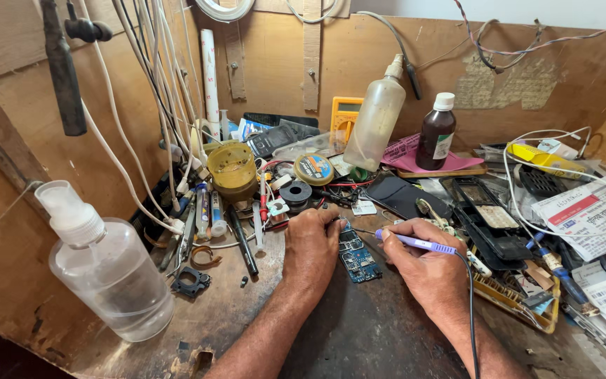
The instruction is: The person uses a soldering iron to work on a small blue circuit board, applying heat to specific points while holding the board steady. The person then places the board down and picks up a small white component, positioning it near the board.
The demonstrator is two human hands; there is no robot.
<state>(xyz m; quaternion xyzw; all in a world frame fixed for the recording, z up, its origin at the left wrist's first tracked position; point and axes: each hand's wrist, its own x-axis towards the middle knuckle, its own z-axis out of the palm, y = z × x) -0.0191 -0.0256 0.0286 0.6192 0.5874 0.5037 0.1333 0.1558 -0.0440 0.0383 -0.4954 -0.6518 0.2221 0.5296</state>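
A small blue circuit board (357, 257) lies on the dark worktop between my hands. My left hand (311, 242) rests on the bench with its fingers pressing the board's upper left edge. My right hand (426, 261) grips a purple soldering iron (417, 243) like a pen; its thin metal tip points left and reaches the board's top. A black cord runs from the iron back over my right wrist.
A clear pump bottle (106, 270) stands at the front left. A squeeze bottle (376, 121) and a brown bottle (436, 133) stand at the back. A solder tin (313, 168), tools, phone shells (494, 219), papers and white cables crowd the bench behind and to the right.
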